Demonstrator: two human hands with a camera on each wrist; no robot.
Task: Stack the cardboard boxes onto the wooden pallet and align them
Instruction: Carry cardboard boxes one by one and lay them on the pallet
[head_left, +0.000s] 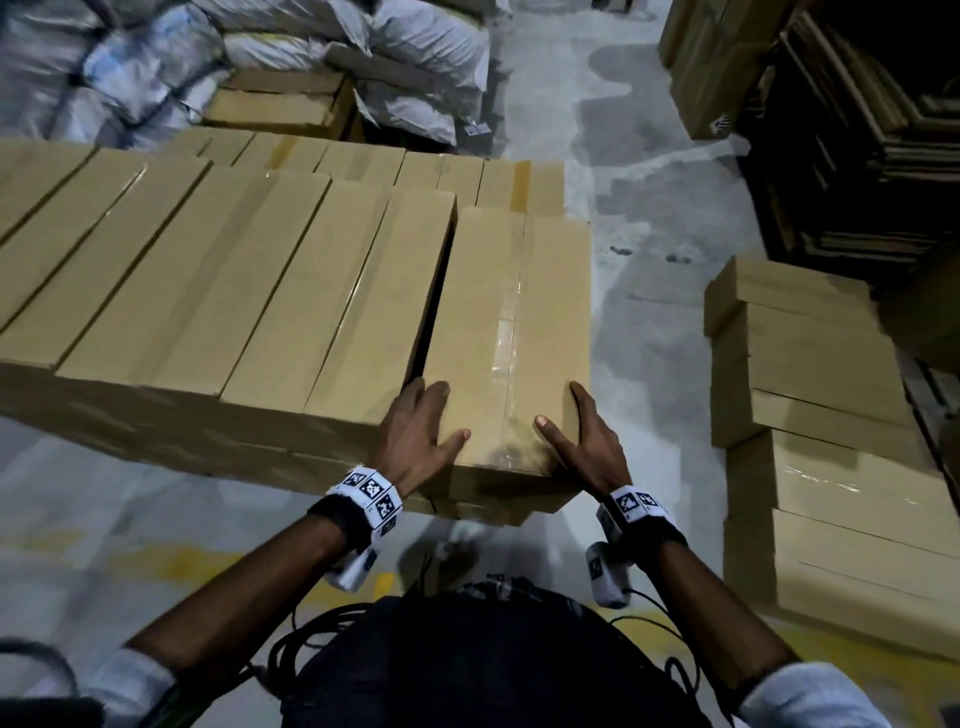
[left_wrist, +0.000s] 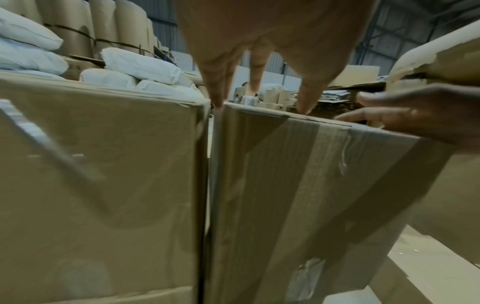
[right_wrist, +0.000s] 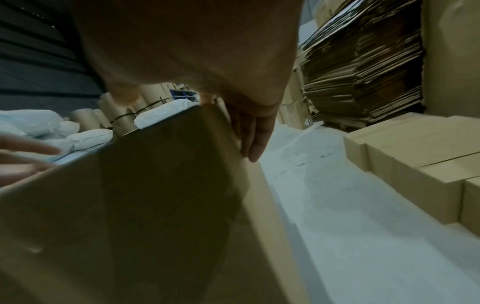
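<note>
A long cardboard box (head_left: 509, 312) sealed with clear tape lies as the rightmost one on a layer of like boxes (head_left: 234, 270). A narrow dark gap separates it from its neighbour (head_left: 363, 291). My left hand (head_left: 431, 415) rests on its near left corner, thumb on top and straight fingers (left_wrist: 218, 96) reaching the gap. On the near right corner sits my right hand (head_left: 571, 421), thumb on top and straight fingers (right_wrist: 255, 139) flat along the box's right side. The taped end face (left_wrist: 311, 185) fills the left wrist view. No pallet shows beneath the boxes.
A separate stack of cardboard boxes (head_left: 810, 374) stands on the right, across a strip of grey concrete floor (head_left: 649, 322). Flattened cartons (head_left: 852, 130) are piled at the back right, white sacks (head_left: 415, 67) at the back. A yellow floor line (head_left: 182, 561) runs near my feet.
</note>
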